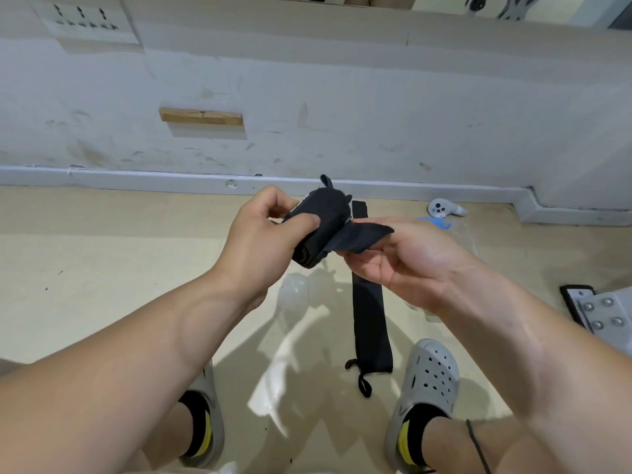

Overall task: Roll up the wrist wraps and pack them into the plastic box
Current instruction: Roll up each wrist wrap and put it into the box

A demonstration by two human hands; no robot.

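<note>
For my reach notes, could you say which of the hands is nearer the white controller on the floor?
Right. The right hand is just down-left of the controller; the left hand, gripping the rolled wrist wrap, is farther left.

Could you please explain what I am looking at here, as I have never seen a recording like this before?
There is no machine here. A person wears one wide-angle camera on the head, and it looks down at their own arms and feet. The left hand grips a black wrist wrap that is mostly rolled up, and the right hand holds its loose tail. A second wrist wrap lies flat and unrolled on the floor between the grey clogs. A white controller lies near the wall. A blue-edged clear thing peeks out behind the right hand; it may be the plastic box, but I cannot tell.
</note>
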